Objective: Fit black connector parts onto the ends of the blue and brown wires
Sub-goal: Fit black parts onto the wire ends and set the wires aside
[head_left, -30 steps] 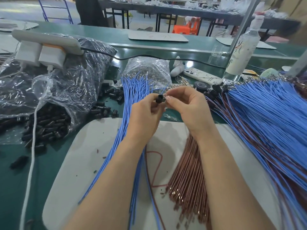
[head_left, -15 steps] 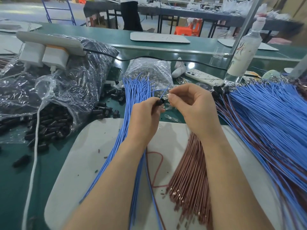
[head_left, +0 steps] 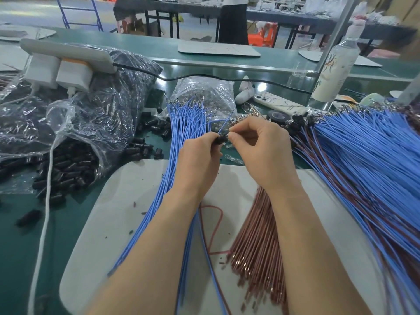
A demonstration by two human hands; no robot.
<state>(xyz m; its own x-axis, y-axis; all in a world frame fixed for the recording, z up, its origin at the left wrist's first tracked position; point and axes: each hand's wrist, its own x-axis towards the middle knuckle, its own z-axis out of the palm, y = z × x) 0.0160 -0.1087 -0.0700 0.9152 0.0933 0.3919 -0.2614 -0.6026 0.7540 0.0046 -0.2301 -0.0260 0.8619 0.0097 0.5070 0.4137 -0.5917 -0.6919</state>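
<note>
Black at the mat's point(head_left: 127, 201) 12 o'clock: pinches the connector part point(head_left: 221, 139) in the left hand point(head_left: 197, 162), nips its 3 o'clock end with the right hand point(head_left: 261, 151), with a blue wire point(head_left: 225, 122) at 1 o'clock.

1. Plainly a small factory's assembly floor for wiring work.
2. Long green worktop point(head_left: 27, 235), with a second worktop point(head_left: 159, 46) running parallel behind it and dark benches point(head_left: 284, 14) further back.
3. Heaped with bulk stock: blue wires point(head_left: 363, 155) in thick bundles, brown wires point(head_left: 256, 235) fanned out, a plastic bag point(head_left: 75, 123) spilling black connector parts point(head_left: 68, 164).
4. Power strip point(head_left: 68, 54) perched on the bags, orange plastic stool point(head_left: 261, 37) in the aisle.
</note>
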